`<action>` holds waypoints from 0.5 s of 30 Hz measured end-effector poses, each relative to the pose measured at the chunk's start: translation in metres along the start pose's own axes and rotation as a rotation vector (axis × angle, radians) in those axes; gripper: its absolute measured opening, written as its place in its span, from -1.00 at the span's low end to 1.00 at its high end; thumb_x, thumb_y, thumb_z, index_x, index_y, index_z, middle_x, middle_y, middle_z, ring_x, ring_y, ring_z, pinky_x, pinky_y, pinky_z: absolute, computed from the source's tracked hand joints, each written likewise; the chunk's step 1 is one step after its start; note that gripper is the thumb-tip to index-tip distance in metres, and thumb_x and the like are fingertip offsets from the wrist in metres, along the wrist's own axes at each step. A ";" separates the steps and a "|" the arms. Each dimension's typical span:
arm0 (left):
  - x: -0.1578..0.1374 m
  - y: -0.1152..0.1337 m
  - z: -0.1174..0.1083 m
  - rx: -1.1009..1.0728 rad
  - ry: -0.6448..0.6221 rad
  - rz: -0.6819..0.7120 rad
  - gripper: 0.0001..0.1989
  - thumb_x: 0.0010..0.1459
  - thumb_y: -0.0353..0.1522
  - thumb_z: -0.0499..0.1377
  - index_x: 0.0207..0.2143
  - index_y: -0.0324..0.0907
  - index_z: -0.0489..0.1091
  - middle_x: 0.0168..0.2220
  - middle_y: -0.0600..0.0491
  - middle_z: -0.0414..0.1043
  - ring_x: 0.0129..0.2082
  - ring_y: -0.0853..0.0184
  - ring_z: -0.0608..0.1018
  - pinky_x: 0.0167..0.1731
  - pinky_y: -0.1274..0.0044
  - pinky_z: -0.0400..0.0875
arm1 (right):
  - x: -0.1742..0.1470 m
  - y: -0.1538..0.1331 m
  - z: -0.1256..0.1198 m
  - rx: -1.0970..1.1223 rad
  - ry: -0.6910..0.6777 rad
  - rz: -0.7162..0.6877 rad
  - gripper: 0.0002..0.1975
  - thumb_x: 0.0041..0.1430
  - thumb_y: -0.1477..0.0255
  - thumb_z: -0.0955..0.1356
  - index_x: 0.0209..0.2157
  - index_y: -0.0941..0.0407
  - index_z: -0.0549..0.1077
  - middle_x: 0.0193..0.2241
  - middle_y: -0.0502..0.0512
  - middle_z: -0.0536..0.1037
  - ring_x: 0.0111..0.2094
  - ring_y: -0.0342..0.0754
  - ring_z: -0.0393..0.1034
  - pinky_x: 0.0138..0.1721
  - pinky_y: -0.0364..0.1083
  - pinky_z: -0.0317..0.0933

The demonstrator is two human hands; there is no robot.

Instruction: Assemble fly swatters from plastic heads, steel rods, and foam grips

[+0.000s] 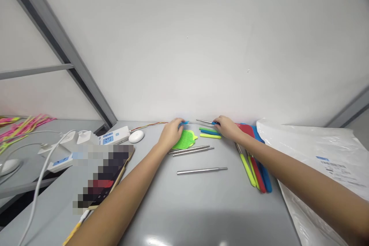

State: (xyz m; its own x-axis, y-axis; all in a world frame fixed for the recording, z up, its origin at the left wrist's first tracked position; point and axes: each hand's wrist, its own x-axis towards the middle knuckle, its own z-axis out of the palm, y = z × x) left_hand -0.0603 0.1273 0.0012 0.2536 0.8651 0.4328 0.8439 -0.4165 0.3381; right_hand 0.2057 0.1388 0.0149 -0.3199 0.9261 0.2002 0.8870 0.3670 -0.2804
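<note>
My left hand [172, 132] is closed on a small blue plastic piece [184, 123], possibly a fly swatter head; most of it is hidden. Beside that hand lies a green mesh fly swatter head [186, 139]. My right hand [226, 126] grips a blue fly swatter handle [214, 123], with a metal rod [204, 121] pointing left from it. Loose handles, among them a yellow-green one [210, 136], lie between the hands. Nearer me are several metal rods, including a separate one [200, 171]. Under my right forearm rest fly swatters with red [260, 178], blue and yellow-green handles.
A white plastic bag [319, 153] spreads over the right side. At left are a phone [106, 177], partly blurred out, a round white device [136, 136], power strips [115, 135] and a white cable [42, 184]. A white panel [184, 46] rises behind the grey table [201, 207].
</note>
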 end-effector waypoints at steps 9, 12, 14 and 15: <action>-0.017 -0.007 0.014 -0.014 -0.146 0.028 -0.58 0.06 -0.51 0.03 -0.01 -0.07 0.36 -0.01 0.05 0.45 -0.03 0.23 0.46 -0.01 0.43 0.30 | 0.004 0.008 0.025 -0.001 -0.092 -0.089 -0.72 0.28 0.45 0.21 -0.11 0.13 0.50 -0.14 0.20 0.52 -0.16 0.00 0.39 -0.18 -0.15 0.16; -0.023 -0.004 0.011 -0.006 -0.157 0.029 -0.59 0.07 -0.50 0.03 -0.02 -0.07 0.36 -0.05 0.04 0.45 -0.06 0.22 0.46 -0.04 0.41 0.30 | -0.004 0.003 0.021 0.003 -0.137 -0.151 -0.72 0.28 0.44 0.20 -0.14 0.10 0.52 -0.18 0.17 0.54 -0.20 0.00 0.41 -0.21 -0.15 0.17; -0.028 -0.002 0.007 0.005 -0.161 0.032 -0.60 0.07 -0.49 0.05 -0.04 -0.06 0.36 -0.06 0.05 0.46 -0.04 0.21 0.45 -0.04 0.40 0.30 | -0.012 0.000 0.017 0.004 -0.156 -0.188 -0.73 0.28 0.42 0.21 -0.16 0.08 0.53 -0.21 0.15 0.56 -0.21 0.01 0.42 -0.23 -0.15 0.18; -0.030 -0.001 0.005 0.011 -0.163 0.035 -0.61 0.06 -0.49 0.05 -0.04 -0.05 0.36 -0.06 0.05 0.46 -0.03 0.20 0.44 -0.03 0.40 0.29 | -0.016 -0.001 0.015 0.004 -0.160 -0.202 -0.73 0.29 0.41 0.21 -0.16 0.08 0.53 -0.22 0.14 0.56 -0.21 0.01 0.42 -0.24 -0.15 0.18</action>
State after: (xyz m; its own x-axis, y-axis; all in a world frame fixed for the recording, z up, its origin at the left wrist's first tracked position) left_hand -0.0662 0.1028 -0.0169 0.3552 0.8844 0.3027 0.8382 -0.4447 0.3156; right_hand 0.2048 0.1246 -0.0018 -0.5394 0.8359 0.1017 0.7984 0.5461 -0.2537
